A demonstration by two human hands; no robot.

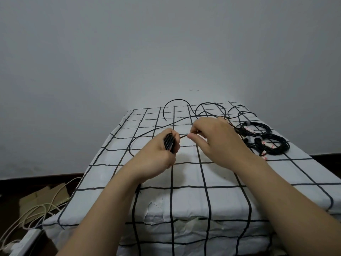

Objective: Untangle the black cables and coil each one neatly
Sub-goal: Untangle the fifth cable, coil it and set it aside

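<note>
My left hand (156, 154) grips a small bundle of black cable loops (168, 143) above the checked cloth. My right hand (217, 143) pinches the same cable's loose strand (183, 136) just to the right of the bundle. That black cable (147, 131) trails off in a long curve over the cloth towards the far end, where loose loops (177, 100) arch up. Two coiled black cables (258, 129) (271, 145), with white and red tags, lie at the right, behind my right wrist.
The work surface is a white cloth with a black grid (186, 182), its front and left edges dropping away. On the dark floor at the left lie cardboard pieces (46, 198), pale cords (36, 209) and a white power strip (27, 239). A plain wall stands behind.
</note>
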